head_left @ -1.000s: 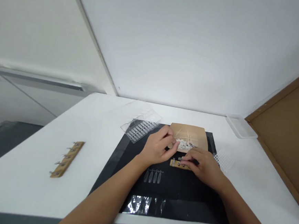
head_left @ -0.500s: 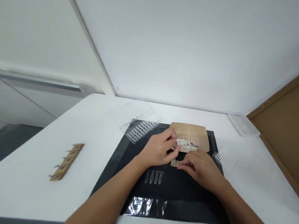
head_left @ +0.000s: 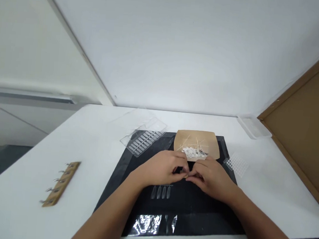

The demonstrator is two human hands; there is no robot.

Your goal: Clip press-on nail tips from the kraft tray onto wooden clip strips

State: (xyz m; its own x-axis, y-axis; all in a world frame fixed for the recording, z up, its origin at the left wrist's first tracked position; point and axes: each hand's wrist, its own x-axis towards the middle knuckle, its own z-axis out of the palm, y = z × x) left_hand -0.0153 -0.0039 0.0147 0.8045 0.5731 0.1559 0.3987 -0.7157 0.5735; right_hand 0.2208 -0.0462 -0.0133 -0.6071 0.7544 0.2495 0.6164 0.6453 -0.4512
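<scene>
My left hand (head_left: 159, 169) and my right hand (head_left: 212, 177) meet fingertip to fingertip over the middle of a black mat (head_left: 196, 214). Both are closed in a pinch. The small wooden strip that the right hand held earlier is hidden under the fingers. What the left fingers pinch is too small to make out. Several clear nail tips (head_left: 160, 192) lie in a row on the mat just in front of the left hand. Just beyond the hands sits a brown paper tray (head_left: 211, 144) with white bits and thin sticks.
A clear plastic box of nail tips (head_left: 143, 138) lies at the mat's far left corner. A wooden strip with metal clips (head_left: 59, 183) lies at the left of the white table. A dotted clear sheet (head_left: 237, 164), a clear lid (head_left: 254, 127) and a brown board (head_left: 307, 135) are to the right.
The left hand came down from the paper tray to meet the right hand. The small wooden strip, visible before under the right fingers, is now covered. The camera tilted a little.
</scene>
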